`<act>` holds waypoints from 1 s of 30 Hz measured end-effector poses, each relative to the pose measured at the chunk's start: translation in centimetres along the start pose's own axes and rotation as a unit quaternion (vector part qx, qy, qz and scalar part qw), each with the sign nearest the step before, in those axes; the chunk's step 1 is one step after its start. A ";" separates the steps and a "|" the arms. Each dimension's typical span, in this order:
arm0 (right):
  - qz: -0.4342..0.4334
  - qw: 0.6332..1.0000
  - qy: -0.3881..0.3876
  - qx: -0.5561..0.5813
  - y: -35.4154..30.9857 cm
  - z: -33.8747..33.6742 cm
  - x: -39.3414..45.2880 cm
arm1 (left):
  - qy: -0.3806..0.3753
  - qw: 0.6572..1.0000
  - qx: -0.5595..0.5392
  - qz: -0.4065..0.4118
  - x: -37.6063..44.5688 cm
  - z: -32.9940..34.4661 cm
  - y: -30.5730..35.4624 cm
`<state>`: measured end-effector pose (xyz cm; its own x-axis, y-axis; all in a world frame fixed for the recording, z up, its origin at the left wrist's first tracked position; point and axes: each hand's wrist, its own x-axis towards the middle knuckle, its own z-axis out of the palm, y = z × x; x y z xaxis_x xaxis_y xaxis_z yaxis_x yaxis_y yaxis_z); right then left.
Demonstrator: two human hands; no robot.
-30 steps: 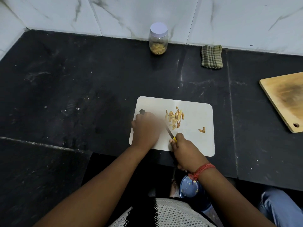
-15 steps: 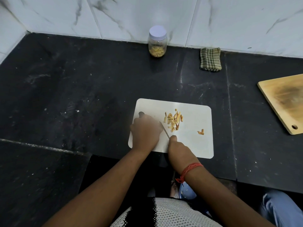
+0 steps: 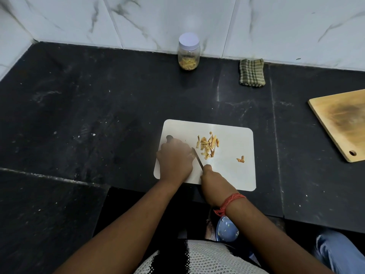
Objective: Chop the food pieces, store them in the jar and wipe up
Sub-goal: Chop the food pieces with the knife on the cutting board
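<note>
A white cutting board (image 3: 233,175) lies on the black counter. A small pile of chopped yellow-orange food pieces (image 3: 208,145) sits near its middle, and one stray piece (image 3: 241,159) lies to the right. My left hand (image 3: 174,160) rests knuckles-up on the board's left part with its fingers curled down; whatever is under it is hidden. My right hand (image 3: 212,180) grips a knife (image 3: 197,158) whose dark blade runs along the left hand's right side, left of the pile. A lidded jar (image 3: 188,53) with similar pieces inside stands at the back wall.
A folded green checked cloth (image 3: 251,73) lies by the wall, right of the jar. A wooden board (image 3: 343,123) lies at the far right. Below the counter edge, near my right wrist, is a blue bowl-like thing (image 3: 226,230). Marble tiles back the counter.
My right hand has slid left and forward, bringing the knife blade up against my left hand. The yellow handle end is no longer visible. The left hand and pile stay put.
</note>
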<state>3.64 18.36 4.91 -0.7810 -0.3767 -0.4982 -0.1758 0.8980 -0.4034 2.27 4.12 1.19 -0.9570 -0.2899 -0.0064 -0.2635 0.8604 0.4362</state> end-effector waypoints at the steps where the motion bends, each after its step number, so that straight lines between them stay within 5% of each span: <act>1: 0.000 1.000 0.002 -0.004 0.0 0.1 -0.1 | 0.001 1.000 0.002 0.001 0.0 0.0 0.0; 14: 0.068 0.997 -0.024 0.001 -0.4 -1.3 0.2 | 0.010 1.000 0.002 0.026 -0.2 0.2 -0.4; 30: 0.028 1.000 0.000 0.007 0.0 0.0 -0.5 | 0.024 1.000 -0.002 0.010 -0.4 0.7 -0.4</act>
<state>4.04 18.57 5.17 -0.7890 -0.3260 -0.5207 -0.1236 0.9145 -0.3853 2.65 4.19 0.35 -0.9551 -0.2928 0.0450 -0.2442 0.8643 0.4397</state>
